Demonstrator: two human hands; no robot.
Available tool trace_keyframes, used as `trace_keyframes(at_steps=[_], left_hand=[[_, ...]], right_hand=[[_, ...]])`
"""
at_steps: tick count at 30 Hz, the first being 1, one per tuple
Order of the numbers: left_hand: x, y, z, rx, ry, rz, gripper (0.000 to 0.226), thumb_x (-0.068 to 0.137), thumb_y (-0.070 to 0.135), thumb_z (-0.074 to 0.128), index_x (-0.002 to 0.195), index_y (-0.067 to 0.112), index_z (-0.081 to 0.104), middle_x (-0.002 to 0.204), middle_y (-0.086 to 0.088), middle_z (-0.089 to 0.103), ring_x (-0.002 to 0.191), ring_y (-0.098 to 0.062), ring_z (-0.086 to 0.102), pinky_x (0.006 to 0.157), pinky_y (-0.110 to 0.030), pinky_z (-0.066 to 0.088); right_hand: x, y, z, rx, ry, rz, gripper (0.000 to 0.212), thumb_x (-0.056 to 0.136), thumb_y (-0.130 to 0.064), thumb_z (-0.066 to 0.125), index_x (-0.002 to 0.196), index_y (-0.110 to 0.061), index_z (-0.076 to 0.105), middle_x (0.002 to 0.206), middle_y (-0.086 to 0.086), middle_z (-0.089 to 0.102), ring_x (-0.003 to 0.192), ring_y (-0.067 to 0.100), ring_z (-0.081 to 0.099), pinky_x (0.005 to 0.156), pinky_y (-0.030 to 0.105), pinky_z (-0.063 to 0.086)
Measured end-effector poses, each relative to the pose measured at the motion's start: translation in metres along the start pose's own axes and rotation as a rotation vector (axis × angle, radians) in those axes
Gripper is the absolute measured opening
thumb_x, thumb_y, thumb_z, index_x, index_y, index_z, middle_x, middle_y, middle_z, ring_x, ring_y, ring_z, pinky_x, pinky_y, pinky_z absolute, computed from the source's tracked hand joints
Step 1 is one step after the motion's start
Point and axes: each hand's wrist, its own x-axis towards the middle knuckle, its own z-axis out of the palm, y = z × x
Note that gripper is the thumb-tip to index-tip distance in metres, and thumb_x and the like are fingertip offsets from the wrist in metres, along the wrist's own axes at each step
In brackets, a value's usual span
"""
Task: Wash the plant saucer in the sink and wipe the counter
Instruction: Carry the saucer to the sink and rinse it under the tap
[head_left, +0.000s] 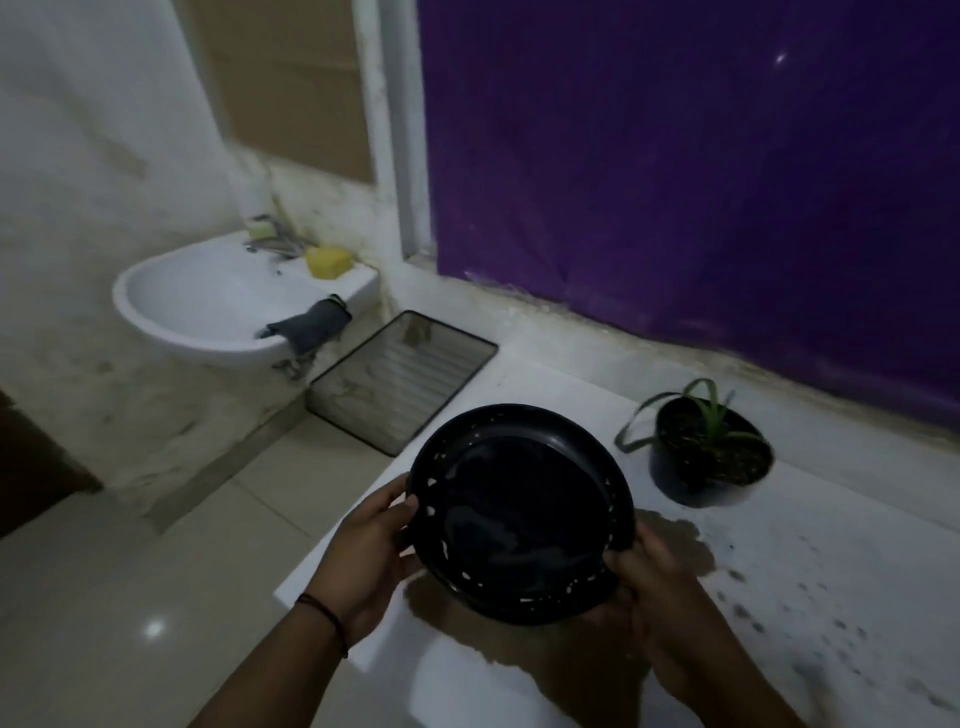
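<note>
A round black plant saucer (519, 512) with pale specks along its inner rim is lifted just above the white counter (810, 545). My left hand (371, 551) grips its left rim and my right hand (649, 587) grips its lower right rim. Beneath it a brown muddy stain (670, 535) spreads over the counter, with dark soil specks to the right. The white sink (208, 296) hangs on the wall at the far left. A grey cloth (311, 325) is draped over the sink's right edge, and a yellow sponge (328, 261) sits beside the tap (275, 240).
A black pot with a small green plant (711, 452) stands on the counter right of the saucer. A dark-framed mesh tray (400, 379) leans on the floor between sink and counter. Purple sheeting (675, 156) covers the window behind. Pale floor tiles (156, 597) lie at left.
</note>
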Motion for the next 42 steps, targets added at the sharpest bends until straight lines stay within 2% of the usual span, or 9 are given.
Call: trace_keyframes(at_steps=[5, 8, 10, 19, 23, 27, 33, 38, 42], left_hand=[[-0.014, 0.038, -0.094, -0.03, 0.033, 0.032, 0.032, 0.096, 0.011, 0.042, 0.115, 0.022, 0.066, 0.103, -0.006, 0.072, 0.092, -0.022, 0.064, 0.072, -0.036, 0.054], [-0.023, 0.06, -0.15, -0.035, 0.061, 0.057, 0.031, 0.096, 0.012, 0.043, 0.114, 0.022, 0.066, 0.103, -0.005, 0.071, 0.092, -0.022, 0.065, 0.075, -0.038, 0.055], [-0.03, 0.075, -0.182, -0.042, 0.081, 0.067, 0.031, 0.096, 0.012, 0.043, 0.115, 0.023, 0.066, 0.103, -0.005, 0.071, 0.092, -0.022, 0.065, 0.076, -0.038, 0.055], [-0.036, 0.122, -0.283, -0.121, 0.227, 0.114, 0.032, 0.097, 0.011, 0.041, 0.117, 0.021, 0.065, 0.102, -0.006, 0.068, 0.09, -0.023, 0.061, 0.07, -0.036, 0.055], [-0.024, 0.142, -0.318, -0.126, 0.257, 0.139, 0.033, 0.097, 0.012, 0.041, 0.116, 0.023, 0.066, 0.105, -0.008, 0.071, 0.093, -0.025, 0.063, 0.071, -0.037, 0.056], [0.008, 0.163, -0.349, -0.144, 0.28, 0.145, 0.032, 0.097, 0.012, 0.042, 0.112, 0.023, 0.068, 0.105, -0.008, 0.071, 0.092, -0.024, 0.064, 0.074, -0.039, 0.056], [0.069, 0.202, -0.378, -0.163, 0.326, 0.122, 0.031, 0.097, 0.014, 0.041, 0.108, 0.022, 0.07, 0.104, -0.007, 0.071, 0.095, -0.026, 0.062, 0.08, -0.042, 0.054], [0.111, 0.227, -0.402, -0.181, 0.337, 0.11, 0.029, 0.097, 0.016, 0.043, 0.106, 0.022, 0.07, 0.102, -0.005, 0.073, 0.095, -0.024, 0.063, 0.078, -0.04, 0.055], [0.149, 0.244, -0.43, -0.178, 0.308, 0.079, 0.027, 0.097, 0.017, 0.045, 0.107, 0.019, 0.069, 0.104, -0.008, 0.072, 0.093, -0.024, 0.064, 0.074, -0.038, 0.056]], right_hand=[[0.0, 0.008, 0.1, 0.009, -0.06, -0.014, 0.034, 0.094, -0.003, 0.048, 0.113, -0.027, 0.062, 0.108, 0.009, 0.071, 0.092, 0.034, 0.07, 0.056, 0.036, 0.058], [0.003, 0.015, 0.159, 0.036, -0.116, 0.011, 0.033, 0.095, -0.002, 0.047, 0.114, -0.024, 0.062, 0.106, 0.012, 0.072, 0.093, 0.035, 0.07, 0.073, 0.053, 0.058], [0.005, 0.018, 0.194, 0.03, -0.155, 0.027, 0.033, 0.095, -0.003, 0.048, 0.117, -0.024, 0.06, 0.104, 0.013, 0.073, 0.095, 0.037, 0.069, 0.079, 0.054, 0.056], [0.03, 0.011, 0.314, -0.085, -0.276, 0.029, 0.031, 0.092, -0.006, 0.053, 0.118, -0.021, 0.06, 0.098, 0.018, 0.07, 0.07, 0.025, 0.07, 0.057, 0.032, 0.057], [0.055, 0.004, 0.356, -0.091, -0.338, 0.042, 0.031, 0.092, -0.009, 0.054, 0.119, -0.022, 0.059, 0.102, 0.018, 0.071, 0.073, 0.025, 0.069, 0.06, 0.034, 0.058], [0.096, -0.005, 0.393, -0.093, -0.35, 0.036, 0.032, 0.092, -0.006, 0.053, 0.118, -0.023, 0.059, 0.09, 0.012, 0.072, 0.068, 0.023, 0.067, 0.054, 0.032, 0.056], [0.164, -0.029, 0.441, -0.094, -0.314, 0.05, 0.035, 0.093, -0.005, 0.051, 0.119, -0.028, 0.057, 0.1, 0.012, 0.07, 0.072, 0.028, 0.07, 0.058, 0.037, 0.059], [0.206, -0.047, 0.476, -0.101, -0.317, 0.085, 0.031, 0.093, -0.005, 0.051, 0.106, -0.032, 0.059, 0.096, 0.012, 0.068, 0.06, 0.025, 0.067, 0.049, 0.031, 0.055], [0.239, -0.047, 0.505, -0.087, -0.27, 0.112, 0.031, 0.093, -0.006, 0.052, 0.108, -0.033, 0.058, 0.094, 0.015, 0.066, 0.063, 0.028, 0.065, 0.05, 0.033, 0.056]])
